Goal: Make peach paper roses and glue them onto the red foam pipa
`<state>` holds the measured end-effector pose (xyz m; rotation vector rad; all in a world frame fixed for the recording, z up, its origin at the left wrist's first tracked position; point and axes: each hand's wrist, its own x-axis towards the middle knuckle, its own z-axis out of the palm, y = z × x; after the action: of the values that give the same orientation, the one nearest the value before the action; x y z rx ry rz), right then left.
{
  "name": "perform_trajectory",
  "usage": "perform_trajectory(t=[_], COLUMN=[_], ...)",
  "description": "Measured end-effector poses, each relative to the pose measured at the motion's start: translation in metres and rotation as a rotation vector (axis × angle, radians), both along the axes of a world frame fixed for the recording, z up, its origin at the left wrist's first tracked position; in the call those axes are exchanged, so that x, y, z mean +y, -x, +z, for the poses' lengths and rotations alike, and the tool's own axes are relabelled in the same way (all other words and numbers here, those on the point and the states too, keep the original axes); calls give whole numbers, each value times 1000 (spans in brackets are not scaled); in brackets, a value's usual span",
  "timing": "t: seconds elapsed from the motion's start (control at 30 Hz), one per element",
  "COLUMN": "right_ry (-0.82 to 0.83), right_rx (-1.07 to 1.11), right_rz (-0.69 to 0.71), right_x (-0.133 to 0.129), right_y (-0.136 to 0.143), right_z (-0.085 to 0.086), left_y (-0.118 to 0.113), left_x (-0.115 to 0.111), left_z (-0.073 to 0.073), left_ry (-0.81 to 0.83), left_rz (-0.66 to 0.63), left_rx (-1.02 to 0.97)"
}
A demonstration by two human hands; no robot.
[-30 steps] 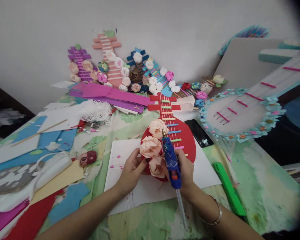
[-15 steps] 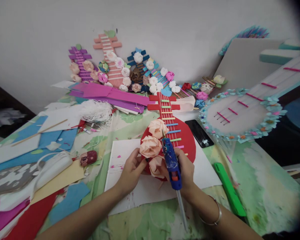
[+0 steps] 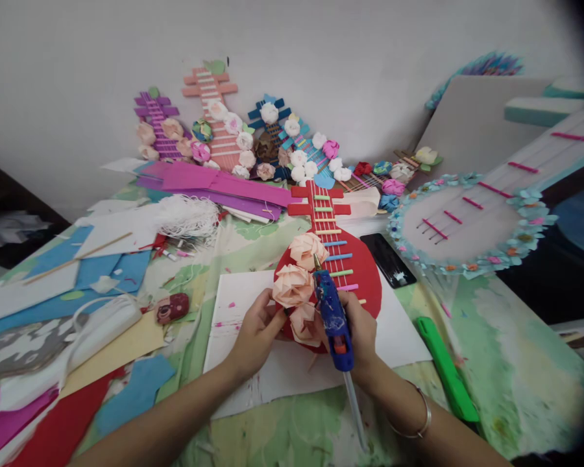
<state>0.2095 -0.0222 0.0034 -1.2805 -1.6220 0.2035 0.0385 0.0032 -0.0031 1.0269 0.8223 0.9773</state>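
Note:
A red model lute (image 3: 365, 266) with coloured frets and pale strings lies on white paper (image 3: 233, 363). Three peach paper flowers cluster along its left side: an upper flower (image 3: 306, 250), a middle flower (image 3: 293, 285) and a lower flower (image 3: 305, 322). My left hand (image 3: 255, 334) is closed at the lute's lower left edge, thumb by the middle and lower flowers. My right hand (image 3: 363, 331) grips a blue glue gun (image 3: 334, 318), its nozzle pointing up beside the upper flower. A glue stick (image 3: 355, 412) sticks out behind. The right fingertips are partly hidden.
Finished model lutes (image 3: 219, 139) lean along the wall. A larger flower-rimmed lute (image 3: 448, 227) stands right, near a black phone (image 3: 388, 259) and a green cutter (image 3: 448, 370). White string (image 3: 187, 217), coloured sheets (image 3: 133, 395) and a white appliance (image 3: 97, 331) lie left.
The glue gun has dipped very slightly beside the flowers. Both hands keep nearly the same place, and the lute stays where it was.

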Motion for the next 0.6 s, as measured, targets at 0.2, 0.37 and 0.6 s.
perform_trajectory(t=[0.2, 0.37, 0.6], right_ry=[-20, 4, 12], right_rx=[65, 42, 80], right_rz=[133, 131, 136], right_x=[2, 5, 2], right_y=[-3, -3, -5], right_z=[4, 6, 13], left_y=[1, 1, 3], left_x=[5, 6, 6], left_z=[0, 0, 0], left_ry=[29, 44, 70], left_rz=[20, 40, 65], left_rx=[15, 23, 38])
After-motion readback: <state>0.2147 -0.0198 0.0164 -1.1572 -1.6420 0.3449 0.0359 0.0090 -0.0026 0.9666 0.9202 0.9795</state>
